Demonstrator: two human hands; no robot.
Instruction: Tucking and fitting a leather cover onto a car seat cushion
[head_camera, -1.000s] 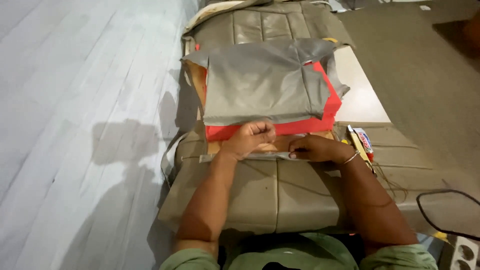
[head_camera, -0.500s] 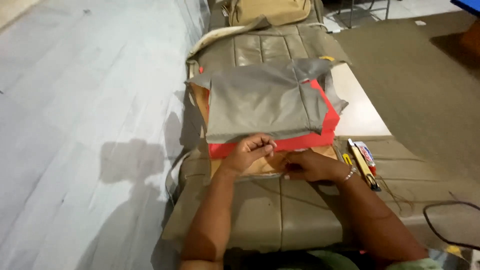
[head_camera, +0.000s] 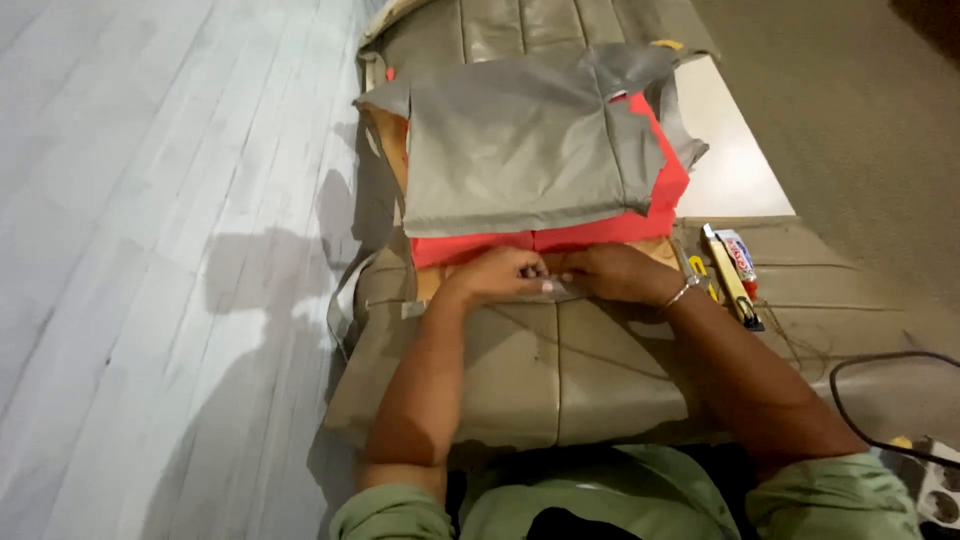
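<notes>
Grey plank floor (head_camera: 150, 250): left of the work, bare boards carrying the person's shadow.
Olive leather panel (head_camera: 560, 370): lies flat on the floor under both forearms, stitched into sections, its near edge at the person's lap.
Left hand (head_camera: 495, 275): fingers curled and pressed together, tips pinching a thin pale strip (head_camera: 560, 292) at the far edge of the leather panel; thumb hidden.
Change over the last second: both hands sit at the same seam as before, only closer together; the view has moved in and tilted down. Judgement: the work at this edge goes on, nothing has been released.
Grey cover piece (head_camera: 520, 150): spread over red foam (head_camera: 560, 238), which shows as a band just beyond the knuckles and along the right side.
Right hand (head_camera: 615, 272): bangle at the wrist, fingers bent down onto the same strip, touching the left hand's fingertips; whether they pinch or only press, I cannot tell.
Tools (head_camera: 730, 270): yellow-handled knife and a small tube lie side by side, just right of the right wrist.
Black cable (head_camera: 850, 400): loops at far right.
Containers: none in view.
</notes>
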